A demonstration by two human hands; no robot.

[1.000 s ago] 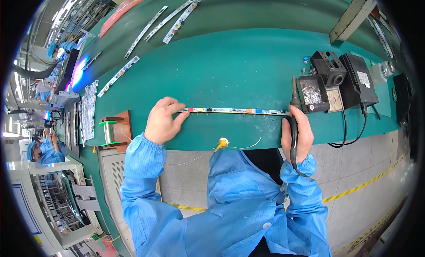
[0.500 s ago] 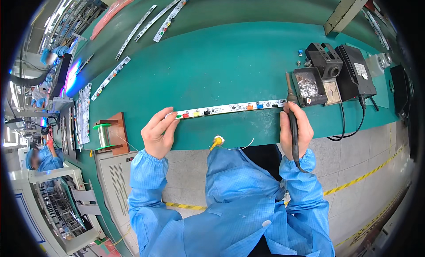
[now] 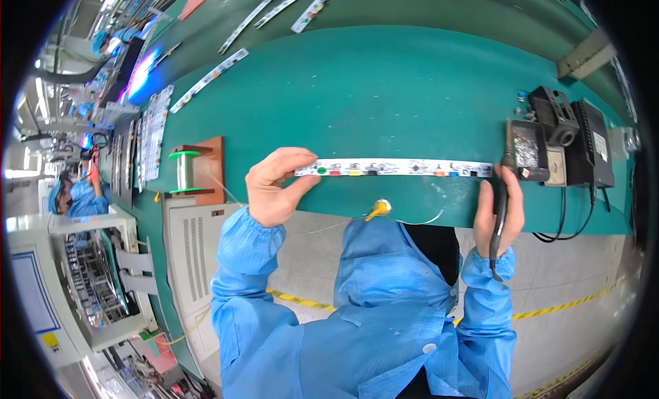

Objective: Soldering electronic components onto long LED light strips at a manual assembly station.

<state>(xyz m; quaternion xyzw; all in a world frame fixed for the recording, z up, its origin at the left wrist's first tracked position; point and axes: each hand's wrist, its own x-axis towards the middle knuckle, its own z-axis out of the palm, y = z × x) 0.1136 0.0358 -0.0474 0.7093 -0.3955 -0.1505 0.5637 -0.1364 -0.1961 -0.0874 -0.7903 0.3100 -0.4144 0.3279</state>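
A long, narrow white circuit board strip [image 3: 405, 167] with coloured parts along its near edge is held level just over the green bench. Thumb and fingers of my left hand [image 3: 273, 187] pinch its left end. In my right hand [image 3: 513, 208] is a soldering iron [image 3: 502, 213], gripped upright with its tip pointing away from me. The fingers of that hand also meet the strip's right end; how firmly they hold it, I cannot tell. On the bench's front edge, below the strip, sits a yellow plug [image 3: 377, 208] with a pale cord.
At the right stand a tray of solder scraps [image 3: 528, 152], a black iron holder [image 3: 555, 117] and a black soldering station [image 3: 592, 148]. A solder wire spool [image 3: 184, 172] is at the left, near stacked board strips [image 3: 156, 134]. More strips [image 3: 209, 80] lie at the far left.
The view has turned, so the bench things sit farther right. The strip has gone from slanted to level, and its face shows broader. Both hands keep their grips.
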